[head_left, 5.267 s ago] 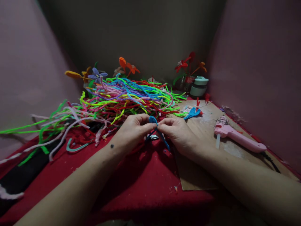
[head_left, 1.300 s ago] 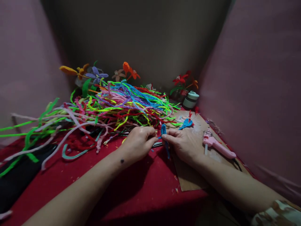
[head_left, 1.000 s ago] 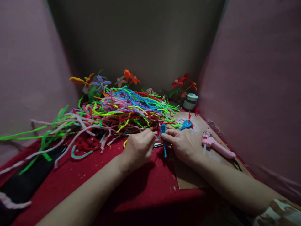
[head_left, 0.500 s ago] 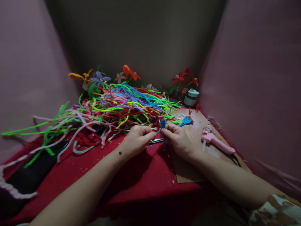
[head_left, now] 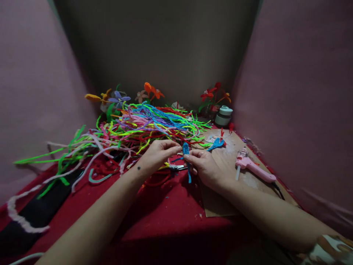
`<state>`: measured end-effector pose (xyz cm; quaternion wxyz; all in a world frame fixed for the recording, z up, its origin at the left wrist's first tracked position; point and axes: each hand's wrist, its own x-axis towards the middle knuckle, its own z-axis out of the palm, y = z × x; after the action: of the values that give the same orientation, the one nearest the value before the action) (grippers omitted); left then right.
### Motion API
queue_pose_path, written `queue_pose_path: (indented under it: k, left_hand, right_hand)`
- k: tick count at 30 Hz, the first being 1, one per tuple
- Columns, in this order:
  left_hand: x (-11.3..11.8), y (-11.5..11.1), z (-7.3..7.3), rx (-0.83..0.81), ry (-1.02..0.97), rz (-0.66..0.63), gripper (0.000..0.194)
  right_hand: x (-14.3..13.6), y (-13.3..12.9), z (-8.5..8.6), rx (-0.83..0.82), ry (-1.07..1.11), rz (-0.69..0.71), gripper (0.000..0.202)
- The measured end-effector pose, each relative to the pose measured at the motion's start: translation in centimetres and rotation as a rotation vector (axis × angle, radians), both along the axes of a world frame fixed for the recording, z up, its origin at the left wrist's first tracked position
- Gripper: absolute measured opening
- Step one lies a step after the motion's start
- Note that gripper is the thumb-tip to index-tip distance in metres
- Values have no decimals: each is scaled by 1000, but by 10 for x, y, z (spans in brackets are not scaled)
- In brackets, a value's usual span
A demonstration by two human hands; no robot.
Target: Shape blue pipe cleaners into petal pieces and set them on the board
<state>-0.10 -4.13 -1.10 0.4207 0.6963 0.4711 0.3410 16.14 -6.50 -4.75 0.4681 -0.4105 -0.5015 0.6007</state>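
Observation:
My right hand [head_left: 205, 165] pinches a blue pipe-cleaner petal [head_left: 186, 148] between thumb and fingers. The petal stands upright, a flat folded loop. One blue tail hangs below my fingers and another sticks out to the left. My left hand [head_left: 158, 154] is at the petal's left edge, thumb and forefinger stretched towards it and slightly apart; whether they touch it I cannot tell. Scissors [head_left: 176, 167] with yellow handles lie on the red cloth [head_left: 165, 217] just behind and below the hands.
A heap of coloured pipe cleaners [head_left: 154, 121] spreads behind my left hand. To the right, a brown board [head_left: 220, 198] carries a pink glue gun [head_left: 256, 169] and another blue pipe-cleaner piece [head_left: 216, 144]. Pipe-cleaner flowers [head_left: 118, 98] and a lidded jar [head_left: 224, 116] stand at the back.
My left hand has let go of the blue tail, which now sticks out free, and has moved up beside the petal. My right hand has shifted slightly left with the petal.

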Motion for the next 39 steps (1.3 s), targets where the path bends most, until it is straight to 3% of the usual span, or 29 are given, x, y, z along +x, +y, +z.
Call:
queue_pose_path:
  k: [4, 10, 16, 21, 23, 25, 31, 35, 39]
  left_hand:
    - [17, 0, -5, 3, -38, -30, 19]
    - [19, -6, -19, 485, 137, 110, 13]
    - [18, -1, -7, 345, 71, 71, 7]
    - [14, 5, -12, 594, 210, 66, 8]
    - [12, 6, -17, 608, 215, 79, 10]
    - [10, 6, -20, 506, 140, 117, 14]
    - [7, 10, -20, -54, -216, 159, 32]
    - [4, 14, -29, -266, -454, 144, 26]
    - [5, 11, -31, -465, -439, 72, 19]
  right_hand:
    - [-1, 0, -2, 16, -25, -3, 14]
    - [-6, 3, -3, -52, 10, 12, 9]
    - [-8, 5, 4, -95, 24, 82, 9]
    - [-10, 9, 1, -56, 27, 79, 11]
    - [-10, 11, -4, -58, -21, 60, 12]
    - [-8, 13, -7, -64, -58, 40, 15]
    - [1, 16, -6, -48, -14, 19, 23]
    - [5, 20, -5, -53, 40, -4, 19]
    - [7, 22, -5, -50, 102, -3, 11]
